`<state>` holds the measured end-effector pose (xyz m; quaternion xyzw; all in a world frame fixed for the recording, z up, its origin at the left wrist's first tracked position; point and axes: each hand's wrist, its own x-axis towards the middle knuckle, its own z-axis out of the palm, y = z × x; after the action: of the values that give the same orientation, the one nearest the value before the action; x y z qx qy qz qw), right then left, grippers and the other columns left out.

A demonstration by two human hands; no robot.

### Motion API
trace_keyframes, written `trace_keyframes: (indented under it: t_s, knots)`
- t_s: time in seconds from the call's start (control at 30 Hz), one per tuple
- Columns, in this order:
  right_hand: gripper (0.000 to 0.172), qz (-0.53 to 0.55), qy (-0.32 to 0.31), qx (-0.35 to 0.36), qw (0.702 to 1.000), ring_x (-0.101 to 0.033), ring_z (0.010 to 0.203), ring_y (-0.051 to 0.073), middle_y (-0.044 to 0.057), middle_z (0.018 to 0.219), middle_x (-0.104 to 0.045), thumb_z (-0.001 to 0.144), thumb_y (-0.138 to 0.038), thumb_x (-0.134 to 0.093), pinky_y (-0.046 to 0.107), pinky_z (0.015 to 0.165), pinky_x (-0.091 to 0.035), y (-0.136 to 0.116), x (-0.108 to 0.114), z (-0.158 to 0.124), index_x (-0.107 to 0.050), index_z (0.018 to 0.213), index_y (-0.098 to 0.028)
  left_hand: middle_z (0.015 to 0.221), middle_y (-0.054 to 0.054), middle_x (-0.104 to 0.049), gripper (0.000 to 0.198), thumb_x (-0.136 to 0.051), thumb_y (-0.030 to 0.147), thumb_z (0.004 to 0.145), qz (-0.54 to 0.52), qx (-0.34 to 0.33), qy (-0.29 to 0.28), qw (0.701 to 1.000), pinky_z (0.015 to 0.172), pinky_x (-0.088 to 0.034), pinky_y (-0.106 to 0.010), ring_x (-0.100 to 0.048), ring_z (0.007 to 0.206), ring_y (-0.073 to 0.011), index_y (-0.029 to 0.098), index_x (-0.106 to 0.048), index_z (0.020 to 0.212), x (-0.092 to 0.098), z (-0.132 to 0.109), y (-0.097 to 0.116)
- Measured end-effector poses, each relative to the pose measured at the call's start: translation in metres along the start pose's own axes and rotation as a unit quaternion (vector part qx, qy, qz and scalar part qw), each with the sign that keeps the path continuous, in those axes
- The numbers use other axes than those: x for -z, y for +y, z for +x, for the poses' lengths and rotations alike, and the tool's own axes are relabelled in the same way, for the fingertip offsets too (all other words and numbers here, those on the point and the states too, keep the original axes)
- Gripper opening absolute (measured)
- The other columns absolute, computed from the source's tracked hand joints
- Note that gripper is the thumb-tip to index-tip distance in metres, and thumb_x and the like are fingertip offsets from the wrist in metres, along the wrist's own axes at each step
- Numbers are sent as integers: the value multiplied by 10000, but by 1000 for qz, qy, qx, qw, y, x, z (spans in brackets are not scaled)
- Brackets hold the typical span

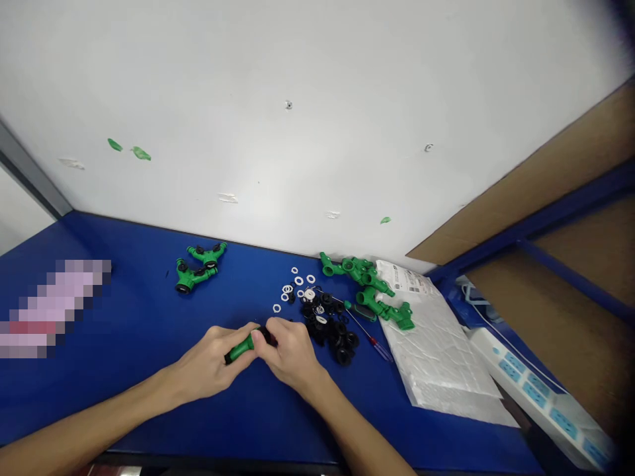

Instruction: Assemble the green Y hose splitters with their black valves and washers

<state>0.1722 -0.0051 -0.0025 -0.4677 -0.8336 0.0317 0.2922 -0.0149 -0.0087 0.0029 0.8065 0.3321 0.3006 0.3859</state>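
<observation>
My left hand [211,363] is closed round a green hose splitter [242,349], mostly hidden by my fingers, with a black part showing at its lower left end. Pressed against its other end, my right hand [292,350] grips a black fitting [268,335] there. Whether this black fitting is seated on the green body I cannot tell. Just beyond my hands lie white washers [276,308] and a heap of black rings and caps [342,340]. Two green splitters with black fittings [196,274] lie at the back left.
Several green splitter bodies [372,297] are piled against the white wall [297,152]. A green-handled screwdriver [363,311] and a red-tipped clear-handled one [380,347] lie beside a white padded envelope [441,350]. A power strip [540,396] runs along the right edge of the blue table [124,317].
</observation>
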Motion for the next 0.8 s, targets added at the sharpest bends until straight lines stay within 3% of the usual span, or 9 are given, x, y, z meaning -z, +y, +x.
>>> trace_keyframes:
  t_s: [0.07,0.2,0.33,0.53,0.63,0.73,0.8]
  knots:
    - [426,35,-61,-9,997,-510,532,111,-1,605,-565,1022,-307,-340,235,540,-374,10,12,8,-544,668,-186,658,35,-538,265,-465,325,964,-5,44,-8,999,493,-407,-216,-443,506,-94,164,-594,1131,5,2,-1]
    - [155,-37,-91,-17,995,-606,858,210,98,954,-645,960,-242,-514,325,754,-484,38,21,17,-647,999,-174,655,28,-577,386,-452,421,959,-71,129,-4,989,448,-481,-207,-539,499,-115,173,-520,1247,11,6,-4]
    - [137,-57,-126,11,990,-599,844,240,106,862,-647,912,-139,-553,370,769,-496,53,9,18,-686,896,-164,690,11,-596,409,-451,471,947,-108,146,10,983,441,-523,-213,-559,506,-115,167,-538,1205,13,9,-4]
    - [206,-5,-77,-32,997,-630,780,210,95,807,-670,924,-107,-486,334,741,-506,46,14,19,-676,853,-142,711,2,-599,416,-447,458,953,-110,147,7,983,449,-527,-218,-570,521,-115,151,-529,1221,15,9,-4]
    - [249,97,-40,-75,992,-635,695,156,60,784,-687,963,-183,-452,258,645,-510,31,24,18,-679,864,-151,677,21,-581,405,-458,426,956,-69,131,0,989,464,-489,-211,-543,509,-110,156,-524,1251,14,8,-4]
    - [254,275,-29,-125,953,-611,641,145,40,721,-685,938,-249,-506,246,591,-488,14,27,17,-706,810,-158,661,41,-551,350,-461,381,962,-12,91,-8,996,482,-415,-210,-463,500,-96,178,-554,1232,11,8,-2]
    - [223,325,-34,-140,935,-593,637,145,37,707,-680,903,-259,-558,253,590,-472,7,26,16,-728,796,-165,672,42,-548,330,-452,362,969,6,73,-13,997,485,-373,-217,-424,504,-95,186,-561,1225,9,7,-1]
